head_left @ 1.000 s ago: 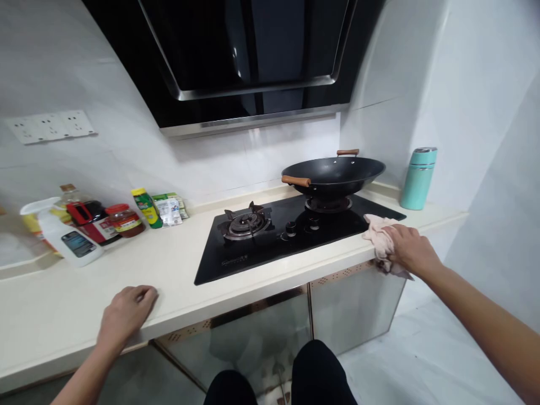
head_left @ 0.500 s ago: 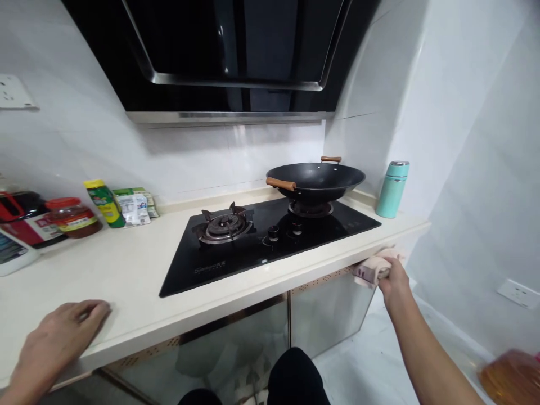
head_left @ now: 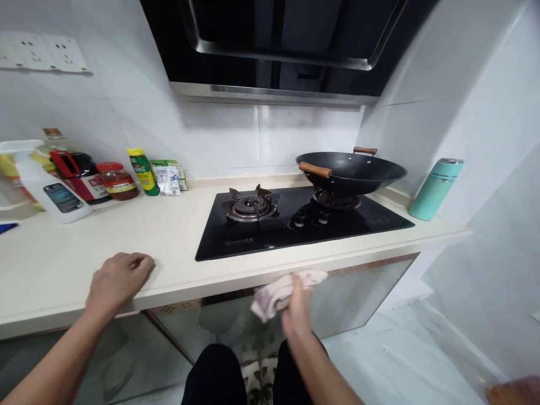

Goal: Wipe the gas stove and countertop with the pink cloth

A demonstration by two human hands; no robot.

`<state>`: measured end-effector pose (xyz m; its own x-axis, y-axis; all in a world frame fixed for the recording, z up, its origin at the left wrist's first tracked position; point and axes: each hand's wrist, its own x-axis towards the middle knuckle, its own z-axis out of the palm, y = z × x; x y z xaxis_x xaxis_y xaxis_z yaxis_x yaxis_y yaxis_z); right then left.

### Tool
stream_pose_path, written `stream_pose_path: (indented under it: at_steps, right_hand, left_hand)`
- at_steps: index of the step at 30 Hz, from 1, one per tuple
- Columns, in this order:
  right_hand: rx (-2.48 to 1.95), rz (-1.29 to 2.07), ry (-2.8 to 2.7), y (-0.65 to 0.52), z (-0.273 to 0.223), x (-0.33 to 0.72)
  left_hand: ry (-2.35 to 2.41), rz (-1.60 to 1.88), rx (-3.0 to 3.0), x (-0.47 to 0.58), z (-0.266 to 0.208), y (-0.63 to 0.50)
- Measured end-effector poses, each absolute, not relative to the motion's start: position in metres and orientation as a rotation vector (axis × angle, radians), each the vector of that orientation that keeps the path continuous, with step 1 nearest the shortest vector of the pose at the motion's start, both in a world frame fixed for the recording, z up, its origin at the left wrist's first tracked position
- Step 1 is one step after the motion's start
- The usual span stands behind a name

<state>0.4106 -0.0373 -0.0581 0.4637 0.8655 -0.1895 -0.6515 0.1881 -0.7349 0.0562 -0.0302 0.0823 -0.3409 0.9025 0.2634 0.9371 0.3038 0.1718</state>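
Note:
My right hand (head_left: 297, 306) grips a folded pale cloth (head_left: 275, 295) with purplish patches, held against the front of the counter just under its edge. The hand is slightly blurred, and part of the cloth lies behind its fingers. Loosely curled, my left hand (head_left: 120, 275) rests on the pale countertop (head_left: 177, 225) near the front edge, with no object visible in it. Between and beyond the hands lies the black gas hob (head_left: 270, 239). A black wok (head_left: 352, 169) with wooden handles sits on its right burner; the left burner (head_left: 252, 207) is bare.
A turquoise flask (head_left: 436, 190) stands right of the hob. At the left are a white spray bottle (head_left: 53, 188), a red-lidded jar (head_left: 119, 183), a green-yellow bottle (head_left: 144, 173) and packets (head_left: 169, 179). A range hood (head_left: 278, 50) hangs above; cabinet doors (head_left: 358, 298) are below.
My right hand has moved the cloth leftward along the counter's front, from the right end to near the middle. The left hand stays on the countertop. The view has turned left.

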Motion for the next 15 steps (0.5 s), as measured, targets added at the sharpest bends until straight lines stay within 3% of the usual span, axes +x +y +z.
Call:
stream_pose_path:
  at_steps: [4, 7, 15]
  right_hand:
    - [-0.776, 1.367, -0.280, -0.070, -0.053, 0.314]
    - [-0.724, 1.475, -0.271, -0.075, -0.054, 0.309]
    - [-0.906, 1.303, -0.210, -0.031, -0.070, 0.493]
  left_hand:
    - [-2.431, -0.492, -1.737, 0.054, 0.081, -0.033]
    - [-2.433, -0.486, -1.736, 0.050, 0.079, -0.032]
    - [-2.418, -0.436, -1.712, 0.029, 0.062, -0.017]
